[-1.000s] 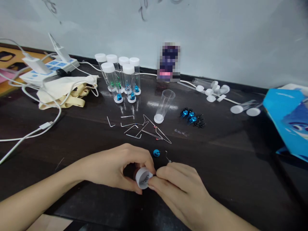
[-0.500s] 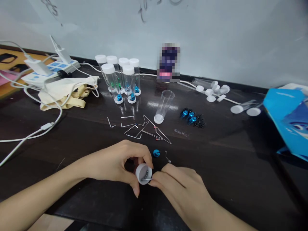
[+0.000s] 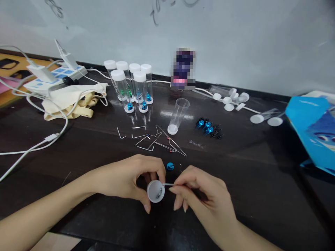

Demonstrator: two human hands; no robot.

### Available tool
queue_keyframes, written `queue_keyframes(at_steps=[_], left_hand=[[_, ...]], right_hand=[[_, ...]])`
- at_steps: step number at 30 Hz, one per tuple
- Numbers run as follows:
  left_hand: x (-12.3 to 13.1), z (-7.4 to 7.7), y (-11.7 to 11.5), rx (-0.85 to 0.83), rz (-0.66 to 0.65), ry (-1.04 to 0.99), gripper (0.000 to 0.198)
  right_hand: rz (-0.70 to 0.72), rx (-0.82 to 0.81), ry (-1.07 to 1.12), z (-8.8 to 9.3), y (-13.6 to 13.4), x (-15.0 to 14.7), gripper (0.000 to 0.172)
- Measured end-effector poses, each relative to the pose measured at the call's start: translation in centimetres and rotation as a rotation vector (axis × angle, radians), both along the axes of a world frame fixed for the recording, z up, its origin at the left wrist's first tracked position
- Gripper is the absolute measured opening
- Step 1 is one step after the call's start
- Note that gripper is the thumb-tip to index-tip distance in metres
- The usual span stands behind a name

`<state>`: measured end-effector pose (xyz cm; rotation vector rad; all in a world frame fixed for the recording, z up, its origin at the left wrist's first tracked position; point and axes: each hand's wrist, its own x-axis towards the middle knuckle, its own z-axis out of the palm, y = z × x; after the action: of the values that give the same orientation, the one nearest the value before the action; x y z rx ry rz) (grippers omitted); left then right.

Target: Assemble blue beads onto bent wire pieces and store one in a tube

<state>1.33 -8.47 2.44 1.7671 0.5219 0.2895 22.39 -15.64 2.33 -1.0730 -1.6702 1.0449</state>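
My left hand (image 3: 131, 174) is closed around a small white plastic cap (image 3: 152, 196), tipped so its open side faces me. Inside lie several tiny dark metal pieces (image 3: 159, 192), too small to name for sure. Thumb and fingers of my right hand (image 3: 202, 195) pinch a thin metal rod (image 3: 169, 184), its far end at the cap's upper right rim. Just beyond the hands is a blue round metal part (image 3: 170, 166). A short bent wire (image 3: 180, 166) beside it is partly hidden by my right hand. Further back are L-shaped hex keys (image 3: 146, 149) and bent wire pieces (image 3: 178, 145).
A transparent tube (image 3: 180, 113) stands mid-table, with blue and black parts (image 3: 208, 129) to its right. Several capped tubes (image 3: 120, 89) stand back left. Cables and a cloth bag (image 3: 70, 101) lie left; loose white caps (image 3: 229, 106) and a blue bag (image 3: 311, 132) are right.
My right hand has moved up and turned, bringing the rod from inside the cap to its upper right rim. The left hand and cap have barely shifted.
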Motion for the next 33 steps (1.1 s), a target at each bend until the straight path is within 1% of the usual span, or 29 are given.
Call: queue_keyframes(at_steps=[2, 6, 8, 9, 11, 12, 13, 16, 17, 19, 21, 23, 25, 27, 31, 33], left_hand=[[0.2, -0.5, 0.0, 0.101, -0.025, 0.03, 0.03], [0.4, -1.2, 0.0, 0.29, -0.065, 0.066, 0.028], [0.3, -1.1, 0.1, 0.338, -0.074, 0.084, 0.031], [0.2, -0.9, 0.2, 0.349, -0.066, 0.09, 0.036], [-0.1, -0.6, 0.4, 0.35, -0.023, 0.088, 0.048], [-0.2, -0.5, 0.5, 0.343, 0.012, 0.085, 0.05], [-0.2, -0.5, 0.7, 0.34, 0.059, 0.082, 0.047], [0.2, -1.1, 1.0, 0.379, 0.208, 0.055, 0.021], [0.5, -1.4, 1.1, 0.405, 0.22, 0.034, 0.02], [1.3, -2.0, 1.2, 0.44, 0.202, 0.022, 0.027], [2.0, -2.5, 1.3, 0.453, 0.185, 0.002, 0.026], [2.5, -2.8, 1.4, 0.437, 0.173, -0.036, 0.019], [2.7, -2.8, 1.4, 0.383, 0.181, -0.076, 0.012], [2.6, -2.8, 1.4, 0.27, 0.237, -0.114, 0.008], [2.1, -2.0, 0.9, -0.017, 0.381, -0.182, 0.011], [1.8, -1.4, 0.6, -0.087, 0.433, -0.212, 0.013]], right_hand=[[-0.033, -0.012, 0.106, 0.2, 0.1, 0.0, 0.01], [-0.077, -0.032, 0.239, 0.1, 0.2, 0.2, 0.007], [-0.088, -0.034, 0.286, 0.0, 0.1, 0.3, 0.006], [-0.1, -0.028, 0.304, 0.0, 0.1, 0.3, 0.007], [-0.126, -0.012, 0.329, 0.0, 0.0, 0.4, 0.007], [-0.137, -0.003, 0.34, 0.0, 0.0, 0.4, 0.008], [-0.147, 0.007, 0.349, 0.1, 0.0, 0.4, 0.008], [-0.148, 0.023, 0.369, 0.2, -0.2, 0.4, 0.009], [-0.143, 0.019, 0.372, 0.3, -0.2, 0.3, 0.009], [-0.135, 0.009, 0.377, 0.3, -0.3, 0.3, 0.009], [-0.128, -0.002, 0.377, 0.3, -0.3, 0.4, 0.008], [-0.12, -0.009, 0.376, 0.3, -0.3, 0.4, 0.008], [-0.113, -0.018, 0.368, 0.3, -0.3, 0.4, 0.008], [-0.114, -0.021, 0.36, 0.3, -0.3, 0.5, 0.008], [-0.122, -0.037, 0.337, 0.4, -0.3, 0.6, 0.008], [-0.118, -0.035, 0.315, 0.5, -0.3, 0.6, 0.008]])
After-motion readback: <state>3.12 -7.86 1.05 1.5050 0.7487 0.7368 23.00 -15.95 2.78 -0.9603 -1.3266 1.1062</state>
